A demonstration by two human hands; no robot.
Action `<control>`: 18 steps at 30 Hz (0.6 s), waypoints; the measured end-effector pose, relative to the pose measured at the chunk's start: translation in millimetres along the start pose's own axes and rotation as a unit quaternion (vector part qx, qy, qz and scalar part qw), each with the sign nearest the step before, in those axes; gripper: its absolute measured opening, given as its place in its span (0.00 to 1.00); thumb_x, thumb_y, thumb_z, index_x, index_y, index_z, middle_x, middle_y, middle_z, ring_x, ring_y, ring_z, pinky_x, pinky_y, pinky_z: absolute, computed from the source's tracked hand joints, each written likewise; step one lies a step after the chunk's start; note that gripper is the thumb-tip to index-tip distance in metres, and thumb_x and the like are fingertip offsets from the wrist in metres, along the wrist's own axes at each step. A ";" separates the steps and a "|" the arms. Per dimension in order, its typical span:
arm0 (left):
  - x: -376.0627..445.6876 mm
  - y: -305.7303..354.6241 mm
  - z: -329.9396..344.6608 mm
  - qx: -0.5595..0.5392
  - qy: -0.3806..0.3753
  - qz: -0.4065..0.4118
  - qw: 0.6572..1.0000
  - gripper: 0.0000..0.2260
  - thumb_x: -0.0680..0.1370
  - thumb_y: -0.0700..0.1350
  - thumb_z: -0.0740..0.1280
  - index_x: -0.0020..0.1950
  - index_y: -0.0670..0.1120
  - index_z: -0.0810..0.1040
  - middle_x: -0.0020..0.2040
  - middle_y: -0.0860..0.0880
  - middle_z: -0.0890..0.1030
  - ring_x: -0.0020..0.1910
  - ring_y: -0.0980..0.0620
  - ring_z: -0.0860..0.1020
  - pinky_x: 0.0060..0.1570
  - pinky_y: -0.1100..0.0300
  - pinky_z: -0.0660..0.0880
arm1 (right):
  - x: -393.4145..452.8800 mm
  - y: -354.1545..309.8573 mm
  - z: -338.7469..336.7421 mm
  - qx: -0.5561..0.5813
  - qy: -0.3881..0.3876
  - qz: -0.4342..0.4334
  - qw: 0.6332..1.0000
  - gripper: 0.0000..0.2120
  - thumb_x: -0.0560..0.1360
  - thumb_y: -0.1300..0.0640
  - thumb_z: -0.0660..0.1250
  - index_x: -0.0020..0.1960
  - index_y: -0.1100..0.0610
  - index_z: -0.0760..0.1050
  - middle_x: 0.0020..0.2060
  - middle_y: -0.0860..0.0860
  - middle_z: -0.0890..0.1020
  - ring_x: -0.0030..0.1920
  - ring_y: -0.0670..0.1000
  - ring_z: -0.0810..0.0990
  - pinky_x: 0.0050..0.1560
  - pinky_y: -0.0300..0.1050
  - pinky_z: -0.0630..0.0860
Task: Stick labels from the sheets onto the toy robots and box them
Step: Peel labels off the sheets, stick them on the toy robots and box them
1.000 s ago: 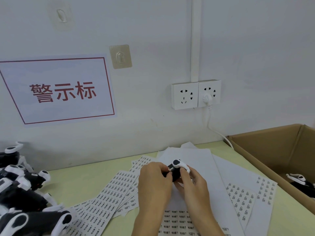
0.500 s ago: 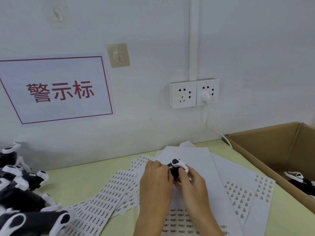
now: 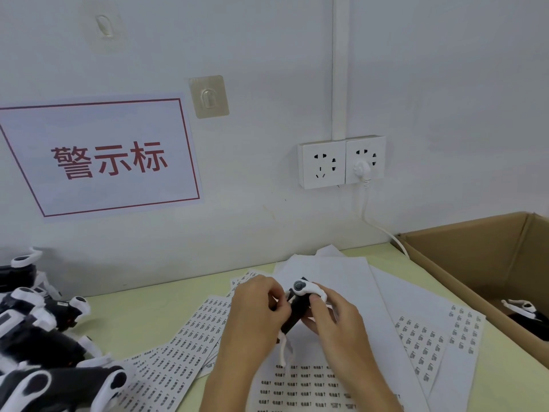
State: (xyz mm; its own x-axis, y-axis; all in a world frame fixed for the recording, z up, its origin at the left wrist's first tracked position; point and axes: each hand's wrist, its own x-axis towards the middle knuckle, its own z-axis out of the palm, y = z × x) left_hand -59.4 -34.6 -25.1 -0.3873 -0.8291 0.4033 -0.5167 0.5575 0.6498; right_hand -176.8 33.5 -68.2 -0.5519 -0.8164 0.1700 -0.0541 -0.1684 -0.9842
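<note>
Between your hands you've got the toy robot (image 3: 300,301), smooth plastic, black body with white glossy-looking parts. The pile of toy robots (image 3: 44,337) on your left shows the same black and white plastic with a slight sheen. The label sheets (image 3: 178,352) near you are thin matt white paper, printed in black. To your right, the box (image 3: 463,263) is plain brown cardboard, dull and unprinted. The table (image 3: 142,316) looks smooth, pale green, matt. On the far wall, the sockets (image 3: 341,162) are smooth white plastic.
</note>
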 end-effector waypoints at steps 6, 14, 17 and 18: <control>-0.8 -6.9 -5.3 -0.155 0.031 -0.076 0.984 0.11 0.75 0.39 0.72 0.34 0.50 0.81 0.35 0.54 0.83 0.38 0.59 0.81 0.32 0.69 0.75 | 1.3 -2.0 -3.3 0.029 -0.007 0.007 1.000 0.15 0.81 0.59 0.61 0.52 0.45 0.85 0.49 0.46 0.86 0.52 0.46 0.84 0.55 0.45 0.81; 2.7 -23.0 -10.6 -0.299 0.121 -0.288 0.902 0.07 0.77 0.40 0.68 0.40 0.42 0.81 0.32 0.50 0.83 0.30 0.54 0.78 0.35 0.59 0.74 | 4.6 3.5 -6.5 0.045 -0.010 0.019 0.999 0.14 0.82 0.58 0.62 0.52 0.45 0.85 0.50 0.46 0.86 0.54 0.47 0.84 0.54 0.43 0.82; 3.1 -43.9 -20.2 -0.314 0.129 -0.357 0.871 0.08 0.76 0.39 0.68 0.38 0.38 0.80 0.29 0.48 0.81 0.27 0.53 0.75 0.31 0.59 0.72 | 5.6 5.2 -8.0 0.046 0.001 0.023 0.999 0.14 0.82 0.58 0.62 0.51 0.44 0.85 0.49 0.45 0.86 0.53 0.47 0.85 0.51 0.39 0.82; 5.4 -50.1 -24.5 -0.311 0.128 -0.364 0.869 0.08 0.76 0.38 0.68 0.39 0.37 0.80 0.29 0.47 0.82 0.28 0.52 0.76 0.31 0.59 0.73 | 5.9 4.9 -8.2 0.046 0.003 0.023 0.999 0.14 0.81 0.57 0.62 0.51 0.44 0.85 0.48 0.45 0.86 0.52 0.47 0.85 0.49 0.38 0.81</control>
State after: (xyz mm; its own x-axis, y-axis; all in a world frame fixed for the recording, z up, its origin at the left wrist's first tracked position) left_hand -16.9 -68.0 -39.7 0.0922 -0.9790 -0.1819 -0.0105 -0.1837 0.9829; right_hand -187.2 32.3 -72.5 -0.5572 -0.8211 0.1236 0.0477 -0.1803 -0.9825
